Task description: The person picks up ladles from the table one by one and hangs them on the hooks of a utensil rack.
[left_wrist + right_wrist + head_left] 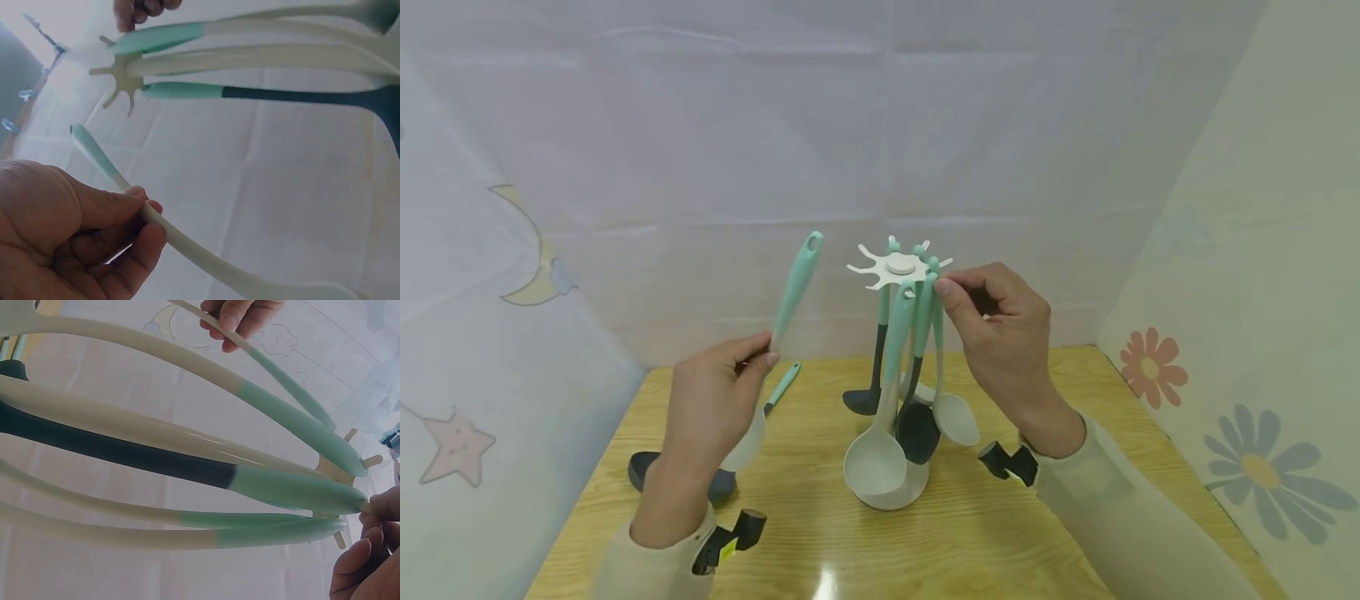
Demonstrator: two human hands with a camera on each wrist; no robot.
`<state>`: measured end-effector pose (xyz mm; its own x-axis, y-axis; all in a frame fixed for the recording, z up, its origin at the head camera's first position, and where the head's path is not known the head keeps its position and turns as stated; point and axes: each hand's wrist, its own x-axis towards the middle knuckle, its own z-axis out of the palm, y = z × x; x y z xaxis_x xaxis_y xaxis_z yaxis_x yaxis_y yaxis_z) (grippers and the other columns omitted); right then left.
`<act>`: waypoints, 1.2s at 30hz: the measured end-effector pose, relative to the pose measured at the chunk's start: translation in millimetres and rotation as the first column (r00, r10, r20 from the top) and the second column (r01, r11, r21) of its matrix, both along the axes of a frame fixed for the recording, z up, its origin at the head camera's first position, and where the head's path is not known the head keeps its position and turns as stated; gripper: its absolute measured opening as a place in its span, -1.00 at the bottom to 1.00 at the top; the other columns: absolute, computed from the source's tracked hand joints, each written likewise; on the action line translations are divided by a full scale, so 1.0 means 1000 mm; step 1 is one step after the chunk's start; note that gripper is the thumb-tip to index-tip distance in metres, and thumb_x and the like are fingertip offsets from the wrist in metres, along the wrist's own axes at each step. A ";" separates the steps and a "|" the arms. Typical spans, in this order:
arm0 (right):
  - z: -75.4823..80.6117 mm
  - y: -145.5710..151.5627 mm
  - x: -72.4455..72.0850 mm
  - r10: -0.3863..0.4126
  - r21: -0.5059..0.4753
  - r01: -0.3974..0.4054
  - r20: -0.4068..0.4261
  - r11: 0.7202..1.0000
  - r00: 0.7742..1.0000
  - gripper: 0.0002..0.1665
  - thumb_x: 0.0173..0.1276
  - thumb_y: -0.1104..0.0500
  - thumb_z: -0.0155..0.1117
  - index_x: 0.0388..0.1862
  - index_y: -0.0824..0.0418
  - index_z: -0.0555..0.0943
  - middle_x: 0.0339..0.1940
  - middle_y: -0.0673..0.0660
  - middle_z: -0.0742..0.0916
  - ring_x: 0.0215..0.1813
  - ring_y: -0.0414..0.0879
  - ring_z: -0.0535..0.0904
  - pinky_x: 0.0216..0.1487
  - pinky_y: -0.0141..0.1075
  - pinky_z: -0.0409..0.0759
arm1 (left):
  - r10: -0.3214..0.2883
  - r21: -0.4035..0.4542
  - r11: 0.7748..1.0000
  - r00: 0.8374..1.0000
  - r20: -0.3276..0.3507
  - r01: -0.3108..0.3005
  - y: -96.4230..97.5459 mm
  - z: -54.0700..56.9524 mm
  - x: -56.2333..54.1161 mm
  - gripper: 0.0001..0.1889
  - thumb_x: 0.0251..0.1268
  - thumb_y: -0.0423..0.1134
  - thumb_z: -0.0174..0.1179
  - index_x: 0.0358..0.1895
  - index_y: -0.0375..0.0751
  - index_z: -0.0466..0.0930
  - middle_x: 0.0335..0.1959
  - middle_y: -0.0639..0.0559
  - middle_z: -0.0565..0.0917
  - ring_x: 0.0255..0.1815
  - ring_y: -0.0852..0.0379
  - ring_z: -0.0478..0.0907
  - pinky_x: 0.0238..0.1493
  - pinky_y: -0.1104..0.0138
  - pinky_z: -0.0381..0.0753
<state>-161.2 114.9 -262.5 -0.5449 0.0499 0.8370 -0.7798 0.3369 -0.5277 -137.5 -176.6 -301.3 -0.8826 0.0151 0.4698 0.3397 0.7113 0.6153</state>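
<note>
My left hand (711, 408) pinches a pale-shafted kitchen utensil (796, 283) just below its mint-green handle, which points up. The utensil's pale head is partly behind that hand, so its exact kind is unclear. To its right stands a white rotating utensil rack (901, 267) with prongs round its top. My right hand (1007, 333) pinches a prong of the rack, at the handle end of a black-headed utensil (300, 487). On the rack's near side hangs a pale ladle (876, 462); a black ladle (862, 402) and a pale spoon-like utensil (956, 419) hang around it.
Black-headed utensils (642, 468) lie on the wooden table (970, 533) at left, partly hidden by my left arm. Another mint-green handle (785, 385) lies behind them. Cloth-like walls (737, 150) enclose the table at the back and both sides.
</note>
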 end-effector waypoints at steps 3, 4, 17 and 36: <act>-0.001 0.000 -0.001 0.000 0.001 0.000 -0.002 1.000 1.000 -0.93 0.43 0.38 0.39 -0.26 0.42 0.72 -0.36 0.20 0.76 -0.44 -0.24 0.51 -0.41 -0.46 0.46 | -0.041 0.071 0.997 0.999 0.026 0.039 0.009 -0.005 0.015 -0.72 0.48 -0.32 0.34 0.17 -0.28 0.76 -0.03 -0.17 0.84 -0.06 -0.07 0.83 -0.17 0.14 0.81; -0.001 0.000 -0.001 -0.001 0.002 0.001 -0.005 1.000 1.000 -0.93 0.42 0.39 0.39 -0.25 0.43 0.72 -0.36 0.20 0.76 -0.44 -0.24 0.51 -0.41 -0.46 0.46 | -0.059 0.093 0.994 0.997 0.041 0.055 0.012 -0.007 0.019 -0.72 0.47 -0.33 0.34 0.16 -0.28 0.77 -0.02 -0.16 0.84 -0.04 -0.07 0.83 -0.14 0.15 0.81; -0.001 0.000 -0.003 0.004 -0.016 -0.004 -0.017 1.000 1.000 -0.91 0.42 0.38 0.40 -0.27 0.44 0.72 -0.34 0.01 0.77 -0.44 -0.26 0.52 -0.41 -0.45 0.46 | -0.112 0.147 0.984 0.992 0.051 0.103 0.034 -0.023 0.036 -0.74 0.40 -0.37 0.39 0.10 -0.24 0.81 -0.07 -0.02 0.85 -0.10 0.08 0.81 -0.16 0.26 0.78; -0.003 0.001 -0.002 0.004 0.003 -0.004 -0.006 1.000 1.000 -0.93 0.42 0.40 0.40 -0.25 0.44 0.72 -0.33 0.12 0.77 -0.43 -0.26 0.53 -0.40 -0.46 0.46 | -0.119 0.157 0.982 0.992 0.048 0.110 0.046 -0.030 0.029 -0.74 0.39 -0.34 0.41 0.09 -0.24 0.81 -0.11 -0.01 0.86 -0.16 0.13 0.81 -0.22 0.35 0.75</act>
